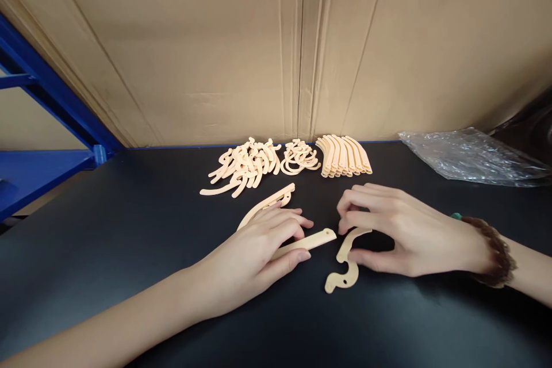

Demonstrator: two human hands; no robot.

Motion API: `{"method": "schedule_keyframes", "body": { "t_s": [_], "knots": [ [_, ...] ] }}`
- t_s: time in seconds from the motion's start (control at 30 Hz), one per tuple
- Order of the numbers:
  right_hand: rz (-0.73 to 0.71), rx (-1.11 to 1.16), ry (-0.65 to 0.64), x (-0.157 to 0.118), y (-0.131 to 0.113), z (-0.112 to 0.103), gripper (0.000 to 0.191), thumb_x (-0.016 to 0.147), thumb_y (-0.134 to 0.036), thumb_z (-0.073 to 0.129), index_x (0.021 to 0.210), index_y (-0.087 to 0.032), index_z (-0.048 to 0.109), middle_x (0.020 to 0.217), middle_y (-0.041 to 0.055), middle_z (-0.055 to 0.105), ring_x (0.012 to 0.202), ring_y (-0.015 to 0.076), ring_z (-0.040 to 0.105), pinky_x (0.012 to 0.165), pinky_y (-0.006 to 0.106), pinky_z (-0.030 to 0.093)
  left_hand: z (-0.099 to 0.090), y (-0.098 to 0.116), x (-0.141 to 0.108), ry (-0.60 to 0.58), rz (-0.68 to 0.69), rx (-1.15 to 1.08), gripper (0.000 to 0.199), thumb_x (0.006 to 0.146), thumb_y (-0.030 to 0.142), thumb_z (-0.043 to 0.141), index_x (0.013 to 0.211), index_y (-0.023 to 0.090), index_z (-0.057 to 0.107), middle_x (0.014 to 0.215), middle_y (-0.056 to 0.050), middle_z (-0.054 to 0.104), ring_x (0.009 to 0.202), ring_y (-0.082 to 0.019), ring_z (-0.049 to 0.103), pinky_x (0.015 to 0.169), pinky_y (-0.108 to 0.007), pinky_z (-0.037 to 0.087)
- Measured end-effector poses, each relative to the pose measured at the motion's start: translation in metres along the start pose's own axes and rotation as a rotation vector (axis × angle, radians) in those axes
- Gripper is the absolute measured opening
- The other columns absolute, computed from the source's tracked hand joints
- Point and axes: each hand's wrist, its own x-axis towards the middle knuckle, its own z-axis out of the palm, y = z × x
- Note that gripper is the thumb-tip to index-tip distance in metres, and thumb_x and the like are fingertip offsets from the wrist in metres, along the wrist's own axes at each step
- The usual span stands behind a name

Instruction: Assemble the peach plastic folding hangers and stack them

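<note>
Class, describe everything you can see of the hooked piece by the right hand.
The hooked piece is pale cream, flat and smooth-looking, perhaps plastic. A curved arm joins a rounded hook with a small dark hole and a blunt tip. It seems to lie flat on the black table, hook toward the wearer. The right hand arches over its far end; the thumb overlaps its edge, though whether it presses is unclear.

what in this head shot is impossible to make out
In the head view:
- rear end of the beige strip with a hole: covered by the left hand
- lower end of the curved strip: behind that hand
- upper tip of the hooked piece: covered by the right hand
- count in the jumbled heap: pieces overlap
</note>
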Motion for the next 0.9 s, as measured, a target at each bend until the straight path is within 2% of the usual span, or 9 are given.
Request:
{"method": "schedule_keyframes", "body": {
  "t_s": [0.07, 0.1, 0.2, 0.3, 0.4, 0.53, 0.7, 0.8, 0.9],
  "knots": [
    [-0.027, 0.124, -0.029, 0.000, -0.004, 0.003, 0.033, 0.078, -0.044, 0.079, 0.102, -0.022, 0.070, 0.107, 0.0047, 0.060, 0.091, 0.0179, 0.057, 0.081, 0.032, 0.045, 0.000, 0.001, 0.001, 0.014, -0.011, 0.018, 0.013, 0.104, 0.031, 0.045, 0.099, 0.024, 0.055, 0.129, 0.000, 0.061, 0.128, -0.019, 0.049, 0.118, -0.040, 0.025],
    [-0.034, 0.180, -0.040, 0.000, -0.006, 0.005, 0.033, 0.078, -0.042, 0.080, 0.103, -0.024, 0.071, 0.109, 0.0045, 0.059, 0.095, 0.0178, 0.058, 0.084, 0.031, 0.045, -0.001, 0.002, 0.001, 0.024, -0.010, 0.028, 0.013, 0.104, 0.028, 0.044, 0.101, 0.024, 0.055, 0.126, 0.000, 0.061, 0.124, -0.018, 0.051, 0.118, -0.040, 0.024],
    [-0.002, 0.297, -0.018, 0.001, -0.008, 0.010, 0.005, 0.087, -0.025, 0.071, 0.089, -0.022, 0.069, 0.105, 0.0037, 0.060, 0.095, 0.0152, 0.059, 0.084, 0.028, 0.046, -0.002, 0.004, 0.003, 0.052, 0.020, 0.056, 0.017, 0.105, 0.022, 0.039, 0.108, 0.023, 0.056, 0.114, 0.000, 0.060, 0.110, -0.017, 0.054, 0.117, -0.039, 0.021],
    [0.072, 0.376, 0.052, 0.004, -0.008, 0.012, 0.010, 0.089, -0.023, 0.066, 0.081, -0.020, 0.061, 0.095, 0.0026, 0.062, 0.087, 0.0142, 0.060, 0.079, 0.027, 0.047, -0.002, 0.006, 0.003, 0.065, 0.017, 0.071, 0.023, 0.105, 0.023, 0.036, 0.103, 0.020, 0.058, 0.105, -0.001, 0.058, 0.101, -0.017, 0.053, 0.110, -0.036, 0.028],
    [0.189, 0.431, 0.114, 0.005, -0.007, 0.013, 0.014, 0.093, -0.026, 0.060, 0.080, -0.021, 0.055, 0.083, -0.0008, 0.060, 0.073, 0.0126, 0.056, 0.067, 0.025, 0.045, -0.002, 0.006, 0.003, 0.071, 0.000, 0.066, 0.024, 0.106, 0.024, 0.034, 0.102, 0.019, 0.057, 0.106, -0.002, 0.057, 0.102, -0.018, 0.051, 0.106, -0.034, 0.031],
    [0.326, 0.437, 0.153, 0.004, -0.004, 0.016, 0.020, 0.099, -0.035, 0.052, 0.084, -0.022, 0.051, 0.076, -0.0035, 0.057, 0.065, 0.0114, 0.050, 0.060, 0.024, 0.040, 0.000, 0.004, 0.003, 0.073, 0.008, 0.077, 0.022, 0.106, 0.022, 0.034, 0.108, 0.020, 0.056, 0.108, -0.002, 0.057, 0.105, -0.018, 0.051, 0.110, -0.035, 0.027],
    [0.370, 0.534, 0.139, 0.002, -0.006, 0.020, 0.008, 0.104, -0.031, 0.040, 0.101, -0.026, 0.045, 0.074, -0.0065, 0.056, 0.061, 0.0104, 0.050, 0.059, 0.023, 0.040, 0.002, 0.002, 0.002, 0.094, 0.069, 0.127, 0.020, 0.106, 0.023, 0.036, 0.110, 0.020, 0.056, 0.115, -0.003, 0.060, 0.113, -0.019, 0.052, 0.112, -0.034, 0.026],
    [0.391, 0.528, 0.189, 0.003, -0.013, 0.020, 0.017, 0.104, -0.035, 0.042, 0.117, -0.026, 0.048, 0.069, -0.0075, 0.052, 0.059, 0.0114, 0.048, 0.058, 0.023, 0.039, 0.002, 0.001, 0.001, 0.101, 0.112, 0.157, 0.019, 0.106, 0.023, 0.036, 0.111, 0.020, 0.054, 0.115, -0.003, 0.061, 0.115, -0.019, 0.053, 0.110, -0.034, 0.029],
    [0.377, 0.481, 0.210, 0.005, -0.020, 0.017, 0.017, 0.104, -0.035, 0.043, 0.106, -0.025, 0.057, 0.076, -0.0050, 0.056, 0.066, 0.0108, 0.051, 0.062, 0.023, 0.039, 0.002, 0.002, 0.002, 0.092, 0.128, 0.144, 0.018, 0.106, 0.022, 0.036, 0.110, 0.020, 0.053, 0.113, -0.003, 0.061, 0.112, -0.018, 0.054, 0.108, -0.033, 0.031]
  ]
}}
